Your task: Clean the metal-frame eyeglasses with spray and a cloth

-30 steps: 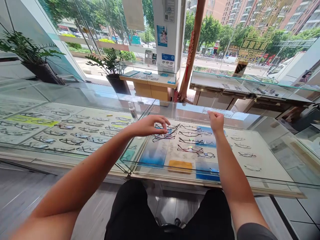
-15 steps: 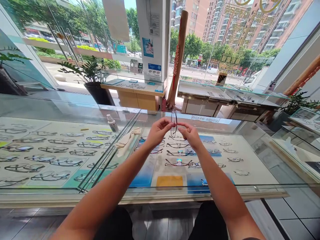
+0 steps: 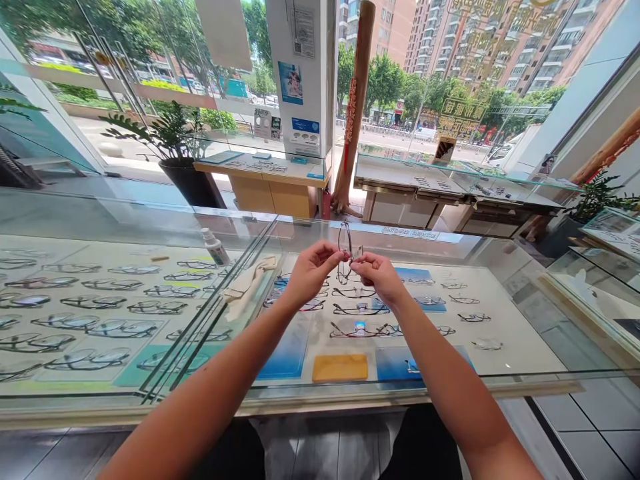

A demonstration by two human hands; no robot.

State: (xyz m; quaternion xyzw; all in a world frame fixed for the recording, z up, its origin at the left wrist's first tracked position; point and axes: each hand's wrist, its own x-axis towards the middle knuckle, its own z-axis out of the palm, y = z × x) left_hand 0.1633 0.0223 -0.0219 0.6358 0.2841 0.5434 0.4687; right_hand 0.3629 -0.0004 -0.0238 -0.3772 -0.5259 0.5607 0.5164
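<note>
Above the glass counter, a pair of thin-framed eyeglasses [image 3: 345,235] is held on end, one lens over the other. My left hand [image 3: 314,268] pinches the frame near its middle between thumb and fingers. From the other side my right hand [image 3: 379,275] closes its thumb and fingertips on the frame's edge. The fingertips hide part of the frame's middle. Beneath the hands, several eyeglasses [image 3: 356,309] lie in rows inside the display case. A crumpled beige cloth [image 3: 249,279] rests on the counter to the left of my left hand.
A white spray bottle [image 3: 215,247] stands at the left, beyond the cloth. The glass display case [image 3: 515,320] spans the width before me, with a yellow block [image 3: 340,367] near its front. Farther off are a potted plant [image 3: 187,177], a wooden post [image 3: 356,107] and other showcases [image 3: 400,200].
My right hand's fingers have drawn in from a pointing pose to a pinch on the frame. The eyeglasses have turned slightly, and the view has shifted a little.
</note>
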